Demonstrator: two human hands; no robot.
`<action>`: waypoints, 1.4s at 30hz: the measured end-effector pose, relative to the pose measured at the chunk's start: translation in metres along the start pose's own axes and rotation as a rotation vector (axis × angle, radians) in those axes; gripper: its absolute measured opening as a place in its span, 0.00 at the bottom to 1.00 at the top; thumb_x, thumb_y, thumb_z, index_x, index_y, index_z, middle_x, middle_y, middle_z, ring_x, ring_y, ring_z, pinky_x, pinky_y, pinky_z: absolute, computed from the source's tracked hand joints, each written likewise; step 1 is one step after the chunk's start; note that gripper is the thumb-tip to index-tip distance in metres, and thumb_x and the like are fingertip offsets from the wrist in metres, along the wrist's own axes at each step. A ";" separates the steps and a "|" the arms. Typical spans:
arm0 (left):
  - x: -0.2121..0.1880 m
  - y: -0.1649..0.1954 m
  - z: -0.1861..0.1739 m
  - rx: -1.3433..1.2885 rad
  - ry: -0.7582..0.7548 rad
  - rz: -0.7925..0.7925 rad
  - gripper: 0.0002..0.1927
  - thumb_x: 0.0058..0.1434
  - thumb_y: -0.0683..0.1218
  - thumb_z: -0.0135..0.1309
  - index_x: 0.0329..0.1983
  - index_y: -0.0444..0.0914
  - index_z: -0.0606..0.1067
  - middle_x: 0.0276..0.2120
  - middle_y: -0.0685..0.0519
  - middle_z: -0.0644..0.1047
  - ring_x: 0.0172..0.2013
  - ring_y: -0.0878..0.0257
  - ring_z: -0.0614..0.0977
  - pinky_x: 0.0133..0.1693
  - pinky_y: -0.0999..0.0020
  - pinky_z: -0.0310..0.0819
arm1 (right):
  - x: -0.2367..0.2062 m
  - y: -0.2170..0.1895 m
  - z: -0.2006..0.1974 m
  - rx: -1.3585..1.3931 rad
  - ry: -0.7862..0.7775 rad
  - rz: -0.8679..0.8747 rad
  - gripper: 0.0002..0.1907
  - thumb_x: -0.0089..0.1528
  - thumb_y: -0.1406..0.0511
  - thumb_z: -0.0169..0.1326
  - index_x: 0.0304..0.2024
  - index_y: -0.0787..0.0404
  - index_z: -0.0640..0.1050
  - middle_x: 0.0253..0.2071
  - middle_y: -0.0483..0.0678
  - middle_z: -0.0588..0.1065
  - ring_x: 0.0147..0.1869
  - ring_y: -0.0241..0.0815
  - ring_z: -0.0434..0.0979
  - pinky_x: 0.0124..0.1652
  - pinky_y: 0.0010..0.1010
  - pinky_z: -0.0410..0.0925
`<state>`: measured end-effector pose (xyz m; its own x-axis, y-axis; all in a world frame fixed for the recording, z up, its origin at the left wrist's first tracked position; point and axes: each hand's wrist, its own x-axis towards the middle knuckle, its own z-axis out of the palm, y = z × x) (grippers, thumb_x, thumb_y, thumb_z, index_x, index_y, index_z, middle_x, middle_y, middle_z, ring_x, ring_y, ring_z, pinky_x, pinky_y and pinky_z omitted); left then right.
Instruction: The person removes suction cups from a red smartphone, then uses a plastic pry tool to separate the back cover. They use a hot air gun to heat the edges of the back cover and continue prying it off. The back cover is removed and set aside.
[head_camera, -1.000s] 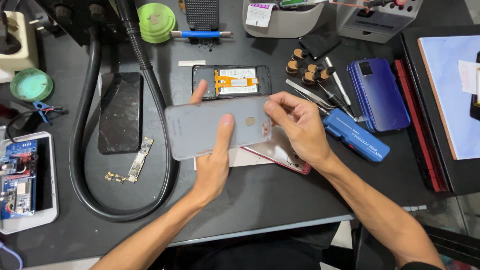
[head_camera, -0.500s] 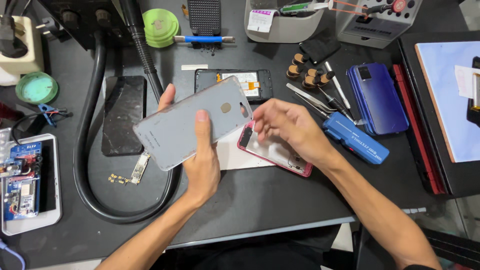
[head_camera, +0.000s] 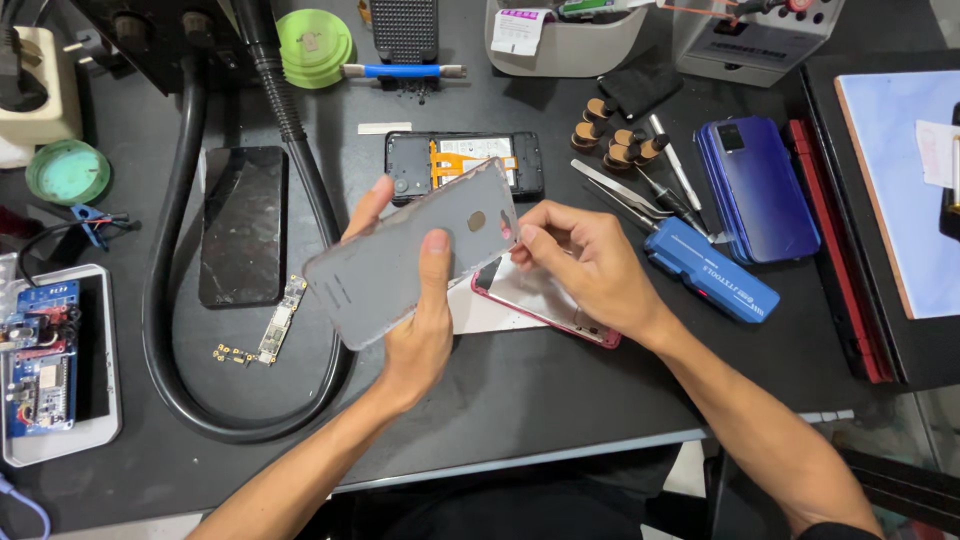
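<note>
head view, now: grey back cover (head_camera: 412, 255) lifted clear of the counter (head_camera: 560, 400) and tilted, upper right corner highest, lower left corner lowest. compared with a second ago, raised and swung from lying nearly flat above the counter to a steep slant, and shifted a little leftward. likely meaning: cover fully separated from the red-edged phone (head_camera: 548, 300) and being turned over for a look at its outer face.

left hand (head_camera: 415, 320) under and around the cover, thumb pressed on the grey face, other fingers (head_camera: 368, 205) curled behind the top edge; fingers closed on the cover. right hand (head_camera: 590, 265) just beside the cover's right edge, fingertips pinching or touching that corner; cannot tell whether gripping it or only steadying it.

cover itself: matt grey, rounded corners, small round hole near the upper middle, faint marks toward the lower left, no crack visible.

beneath the hands, red-edged phone lying flat on the counter, partly hidden by the right hand. behind the cover, an opened black phone (head_camera: 465, 165) showing orange flex parts. to the left, a dark screen panel (head_camera: 243, 225) inside the loop of a thick black hose (head_camera: 170, 330), with a small circuit board (head_camera: 280, 320) beside it. to the right, a blue tool (head_camera: 712, 270), tweezers (head_camera: 625, 190) and a blue phone (head_camera: 758, 190).
</note>
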<state>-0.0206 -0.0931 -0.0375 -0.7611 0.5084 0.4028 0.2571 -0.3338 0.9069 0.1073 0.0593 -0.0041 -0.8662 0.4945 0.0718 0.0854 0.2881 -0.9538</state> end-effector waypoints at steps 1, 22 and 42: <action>0.001 0.001 0.000 -0.016 -0.004 -0.036 0.30 0.76 0.44 0.54 0.76 0.33 0.58 0.63 0.47 0.68 0.60 0.62 0.73 0.64 0.67 0.68 | -0.002 -0.003 -0.001 -0.089 0.016 -0.031 0.12 0.70 0.63 0.51 0.41 0.66 0.79 0.36 0.44 0.79 0.41 0.30 0.79 0.43 0.23 0.75; 0.005 -0.005 0.014 -0.733 -0.579 -0.722 0.28 0.70 0.46 0.51 0.70 0.31 0.62 0.71 0.44 0.65 0.68 0.56 0.70 0.65 0.55 0.70 | -0.103 0.007 -0.081 -1.143 0.349 0.099 0.31 0.58 0.57 0.67 0.61 0.61 0.76 0.46 0.54 0.75 0.49 0.57 0.77 0.50 0.47 0.68; 0.004 0.004 0.018 -0.597 -0.478 -0.567 0.29 0.73 0.46 0.45 0.73 0.30 0.57 0.73 0.47 0.62 0.63 0.54 0.75 0.55 0.52 0.77 | -0.146 -0.016 -0.076 -0.822 0.209 0.199 0.37 0.48 0.57 0.68 0.59 0.55 0.73 0.39 0.50 0.80 0.38 0.44 0.84 0.38 0.34 0.75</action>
<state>-0.0117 -0.0780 -0.0297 -0.3210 0.9458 0.0501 -0.5228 -0.2211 0.8233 0.2694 0.0446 0.0231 -0.6963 0.7157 0.0545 0.6239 0.6411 -0.4470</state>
